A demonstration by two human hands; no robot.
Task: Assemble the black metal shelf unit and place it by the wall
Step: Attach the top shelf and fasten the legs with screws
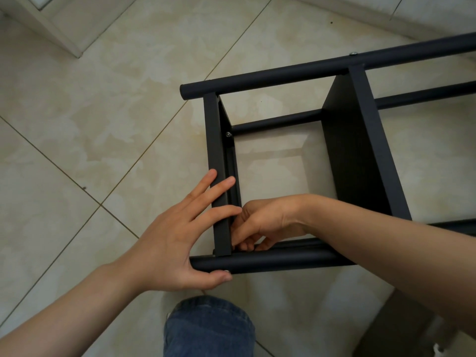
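Note:
The black metal shelf unit (pixel 355 140) lies on its side on the tiled floor, its round poles running left to right. My left hand (pixel 177 240) rests on the end shelf panel (pixel 219 176) with straight, spread fingers, and its thumb presses under the near pole (pixel 270 261) at a small screw head. My right hand (pixel 260 222) reaches inside the frame at the near corner, fingers curled at the joint of panel and pole; whatever they pinch is hidden. A second shelf panel (pixel 365 150) stands further right.
Beige floor tiles (pixel 103 124) surround the shelf. A white baseboard or door frame (pixel 59 29) runs at the top left and another white edge (pixel 412 16) at the top right. My knee in blue jeans (pixel 208 328) is at the bottom centre. A brown cardboard piece (pixel 396 325) lies bottom right.

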